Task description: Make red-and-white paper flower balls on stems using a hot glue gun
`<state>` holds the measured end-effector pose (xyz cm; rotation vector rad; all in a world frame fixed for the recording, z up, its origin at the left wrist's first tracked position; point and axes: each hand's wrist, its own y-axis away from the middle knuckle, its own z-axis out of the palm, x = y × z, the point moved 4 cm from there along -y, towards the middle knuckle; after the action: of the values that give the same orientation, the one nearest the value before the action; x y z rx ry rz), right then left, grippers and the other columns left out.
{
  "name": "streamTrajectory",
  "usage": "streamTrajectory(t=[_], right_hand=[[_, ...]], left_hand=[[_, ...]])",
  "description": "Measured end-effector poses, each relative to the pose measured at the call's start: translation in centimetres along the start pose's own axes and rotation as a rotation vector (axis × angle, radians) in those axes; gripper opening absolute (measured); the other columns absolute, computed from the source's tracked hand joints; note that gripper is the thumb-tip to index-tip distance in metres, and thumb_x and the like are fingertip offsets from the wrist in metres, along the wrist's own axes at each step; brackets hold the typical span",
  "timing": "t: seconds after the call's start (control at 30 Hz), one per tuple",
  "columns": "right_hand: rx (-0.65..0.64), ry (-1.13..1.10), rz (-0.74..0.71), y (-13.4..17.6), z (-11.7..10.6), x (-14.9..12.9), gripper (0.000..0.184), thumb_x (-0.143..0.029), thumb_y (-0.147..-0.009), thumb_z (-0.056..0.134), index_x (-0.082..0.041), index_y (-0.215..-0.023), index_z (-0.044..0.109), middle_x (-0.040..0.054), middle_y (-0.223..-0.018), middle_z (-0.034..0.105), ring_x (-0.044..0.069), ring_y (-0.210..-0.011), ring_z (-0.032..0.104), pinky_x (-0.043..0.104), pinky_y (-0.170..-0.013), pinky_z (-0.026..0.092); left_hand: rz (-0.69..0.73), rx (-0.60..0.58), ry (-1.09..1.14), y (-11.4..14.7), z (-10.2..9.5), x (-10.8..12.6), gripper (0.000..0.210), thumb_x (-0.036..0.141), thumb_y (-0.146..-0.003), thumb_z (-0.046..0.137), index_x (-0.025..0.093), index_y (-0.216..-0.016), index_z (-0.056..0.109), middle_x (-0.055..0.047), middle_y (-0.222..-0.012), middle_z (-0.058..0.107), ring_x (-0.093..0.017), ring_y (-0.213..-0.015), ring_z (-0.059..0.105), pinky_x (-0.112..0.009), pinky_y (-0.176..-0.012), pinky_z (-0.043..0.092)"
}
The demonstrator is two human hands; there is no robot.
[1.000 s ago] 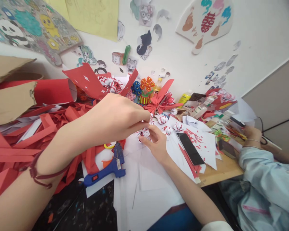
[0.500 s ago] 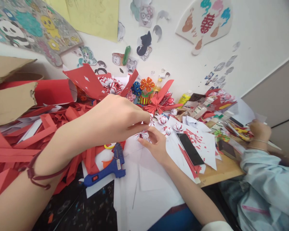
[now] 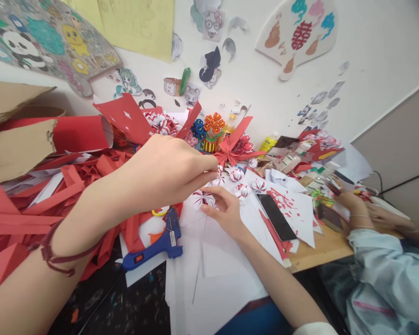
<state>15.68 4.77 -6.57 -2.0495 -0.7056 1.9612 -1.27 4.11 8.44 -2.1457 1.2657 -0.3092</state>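
A small red-and-white pleated paper flower [image 3: 203,199] is between the thumb and fingers of my right hand [image 3: 226,209], above white paper sheets [image 3: 226,288]. My left hand [image 3: 174,165] arches over it from the left, with thumb and fingertips pinched together; whatever they hold is hidden. A thin dark line, like a wire [image 3: 197,274], runs down from below the flower. Several similar paper flowers [image 3: 242,190] lie just beyond my right hand. A blue glue gun [image 3: 155,249] rests to the left of the sheets, below my left forearm.
Folded red paper strips [image 3: 66,186] are heaped at left beside cardboard [image 3: 17,149]. A black phone [image 3: 275,216] lies to the right, near red paper scraps [image 3: 282,200]. Bouquets and bottles line the wall. A co-worker's hands [image 3: 352,204] are over the far right of the table.
My fingertips have parted slightly, and more of the paper flower shows. At right, the co-worker's hand has moved left and down, away from a white sheet, and a second hand has come into view.
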Motion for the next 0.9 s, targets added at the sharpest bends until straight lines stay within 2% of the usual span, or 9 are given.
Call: streamTrajectory(t=[0.2,0.4,0.5,0.67,0.9], right_hand=[[0.001,-0.016,0.004,-0.06,0.17,-0.24,0.035,-0.034,-0.08,0.084,-0.029,-0.113,0.074,0.0042,-0.113,0.076,0.02,-0.105,0.072,0.035,-0.095,0.058],[0.02,0.029,0.025,-0.09,0.08,-0.16,0.036,-0.04,-0.08,0.083,-0.028,-0.113,0.074,0.0059,-0.114,0.076,0.022,-0.106,0.071,0.038,-0.095,0.059],[0.018,0.016,0.02,-0.08,0.08,-0.1,0.035,-0.037,-0.08,0.083,-0.028,-0.112,0.074,0.0048,-0.113,0.076,0.021,-0.105,0.071,0.037,-0.094,0.058],[0.017,-0.012,-0.005,-0.1,0.06,0.03,0.034,-0.031,-0.081,0.083,-0.031,-0.113,0.074,0.0024,-0.114,0.076,0.019,-0.105,0.071,0.034,-0.094,0.057],[0.031,0.032,0.027,-0.06,-0.05,0.03,0.036,-0.038,-0.08,0.083,-0.029,-0.114,0.073,0.0053,-0.114,0.076,0.022,-0.106,0.072,0.036,-0.092,0.059]], left_hand=[[-0.063,-0.071,-0.077,-0.24,0.24,-0.28,0.027,0.024,-0.096,0.047,0.021,-0.084,0.071,-0.001,-0.058,0.062,-0.015,-0.053,0.056,-0.028,-0.053,0.033],[-0.036,-0.16,-0.085,-0.27,0.61,-0.02,0.026,0.023,-0.096,0.048,0.02,-0.084,0.072,-0.001,-0.057,0.061,-0.015,-0.051,0.053,-0.028,-0.052,0.03],[-0.048,-0.195,-0.094,-0.32,0.79,-0.02,0.026,0.024,-0.095,0.05,0.02,-0.079,0.07,-0.001,-0.056,0.06,-0.014,-0.05,0.05,-0.029,-0.052,0.028],[-0.05,-0.195,-0.088,-0.37,0.93,-0.16,0.028,0.026,-0.097,0.049,0.02,-0.079,0.07,-0.002,-0.057,0.06,-0.014,-0.05,0.049,-0.029,-0.052,0.026],[-0.036,-0.174,-0.099,-0.33,0.87,-0.16,0.026,0.023,-0.097,0.049,0.02,-0.083,0.071,-0.002,-0.058,0.061,-0.015,-0.052,0.052,-0.029,-0.052,0.028]])
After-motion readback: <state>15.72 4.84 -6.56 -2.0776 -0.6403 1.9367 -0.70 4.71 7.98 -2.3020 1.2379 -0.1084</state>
